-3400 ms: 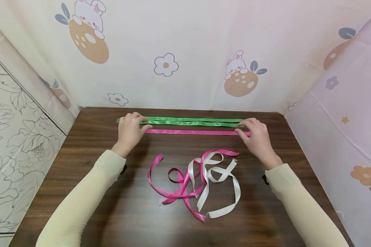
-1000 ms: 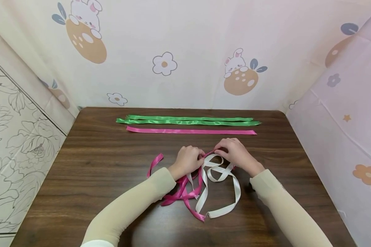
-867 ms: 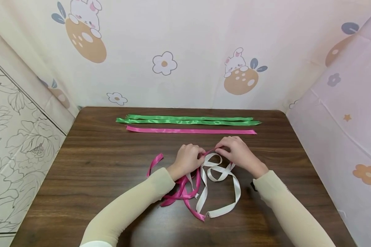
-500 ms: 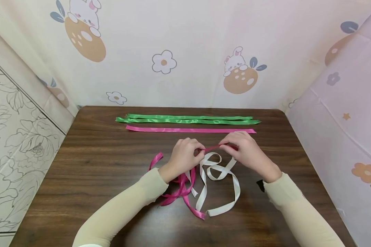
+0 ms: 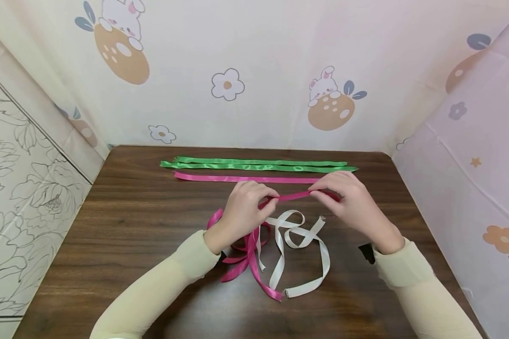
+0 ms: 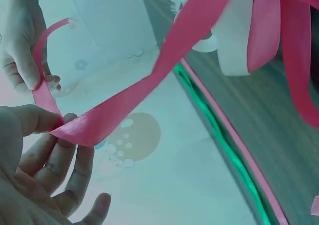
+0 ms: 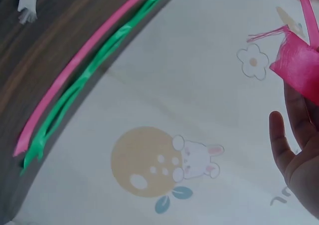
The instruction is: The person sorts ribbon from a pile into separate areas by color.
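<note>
A pink satin ribbon [image 5: 294, 196] is stretched between my two hands above the table. My left hand [image 5: 245, 207] pinches it between thumb and fingers; in the left wrist view the ribbon [image 6: 107, 115] passes through that pinch and folds over. My right hand [image 5: 352, 200] pinches it near one end, and the right wrist view shows that frayed end [image 7: 299, 65] sticking out past the fingers. The rest of the ribbon trails down under my left hand into a pink tangle [image 5: 250, 247]. Beside it lies a curled white ribbon [image 5: 318, 278].
Along the back of the dark wooden table [image 5: 123, 226], two green ribbons [image 5: 254, 165] lie straight side by side. A straight pink ribbon [image 5: 220, 178] lies just in front of them. A patterned curtain [image 5: 271, 56] hangs behind the table.
Earlier my hands were at the straight pink ribbon at the back. They came to the tangle, took hold of a pink ribbon, raised it and spread apart, drawing it off the white one.
</note>
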A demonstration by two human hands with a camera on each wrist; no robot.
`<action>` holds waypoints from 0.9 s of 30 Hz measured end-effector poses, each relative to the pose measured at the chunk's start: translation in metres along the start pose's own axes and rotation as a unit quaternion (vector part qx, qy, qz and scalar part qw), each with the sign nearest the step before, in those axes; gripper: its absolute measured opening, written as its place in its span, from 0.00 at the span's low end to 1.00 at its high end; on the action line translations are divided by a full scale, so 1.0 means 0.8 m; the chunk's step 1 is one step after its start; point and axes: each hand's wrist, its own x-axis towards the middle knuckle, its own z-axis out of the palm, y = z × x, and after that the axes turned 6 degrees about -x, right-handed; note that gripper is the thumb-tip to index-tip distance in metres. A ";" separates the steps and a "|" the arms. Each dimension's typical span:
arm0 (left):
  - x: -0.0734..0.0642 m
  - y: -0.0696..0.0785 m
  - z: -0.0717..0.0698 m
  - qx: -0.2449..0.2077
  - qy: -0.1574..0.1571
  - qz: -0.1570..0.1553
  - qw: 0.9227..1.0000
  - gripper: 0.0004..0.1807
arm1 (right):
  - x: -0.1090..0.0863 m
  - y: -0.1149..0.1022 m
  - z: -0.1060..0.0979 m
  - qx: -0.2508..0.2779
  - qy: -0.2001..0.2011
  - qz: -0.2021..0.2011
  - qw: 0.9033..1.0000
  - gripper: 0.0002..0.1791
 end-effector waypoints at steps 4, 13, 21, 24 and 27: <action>-0.003 -0.003 -0.008 0.001 0.010 0.002 1.000 0.03 | 0.001 0.001 -0.009 0.007 0.017 0.010 1.000 0.16; -0.014 -0.021 -0.030 0.001 0.014 -0.032 0.999 0.03 | -0.006 0.011 -0.027 -0.012 0.035 0.045 0.998 0.15; -0.027 -0.039 -0.055 0.008 0.028 -0.051 0.998 0.04 | -0.015 0.026 -0.039 -0.028 0.046 0.070 0.996 0.16; -0.030 -0.045 -0.065 0.008 0.036 -0.062 0.997 0.05 | -0.020 0.033 -0.044 -0.031 0.048 0.084 0.995 0.15; -0.033 -0.052 -0.076 0.012 0.045 -0.073 0.996 0.07 | -0.024 0.040 -0.046 -0.027 0.054 0.094 0.994 0.15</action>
